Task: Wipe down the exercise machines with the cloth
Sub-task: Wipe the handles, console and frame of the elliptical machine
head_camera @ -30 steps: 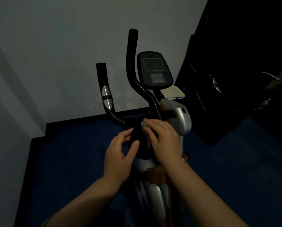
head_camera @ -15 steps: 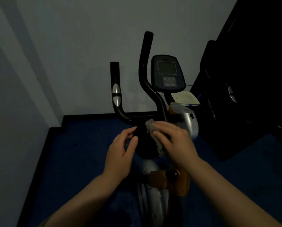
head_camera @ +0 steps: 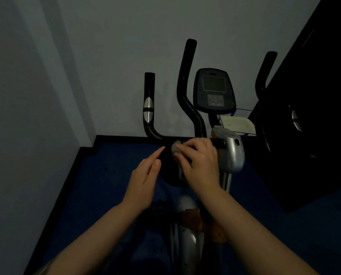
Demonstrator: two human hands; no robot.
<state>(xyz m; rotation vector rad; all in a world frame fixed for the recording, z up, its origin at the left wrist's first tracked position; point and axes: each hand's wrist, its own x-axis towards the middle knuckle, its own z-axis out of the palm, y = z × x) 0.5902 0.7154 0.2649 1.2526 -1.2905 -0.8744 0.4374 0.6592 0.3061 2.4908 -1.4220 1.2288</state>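
An exercise bike [head_camera: 232, 153] with black handlebars [head_camera: 148, 108], a silver column and a dark console [head_camera: 214, 90] stands before me in dim light. My right hand [head_camera: 200, 163] presses a grey cloth [head_camera: 175, 148] against a round black part [head_camera: 168, 171] just below the handlebar crossbar; most of the cloth is hidden under the hand. My left hand [head_camera: 145, 179] is beside it on the left, fingers straight, fingertips at the black part's left edge; contact is unclear.
A grey wall stands close behind the bike and on the left. Blue carpet [head_camera: 106, 185] covers the floor. A dark cabinet or second machine [head_camera: 314, 116] fills the right side. A pale flat object [head_camera: 238, 124] lies behind the console.
The view has shifted left, so the bike sits further right. My right hand and the cloth slid slightly up the black part. My left hand's fingers have straightened.
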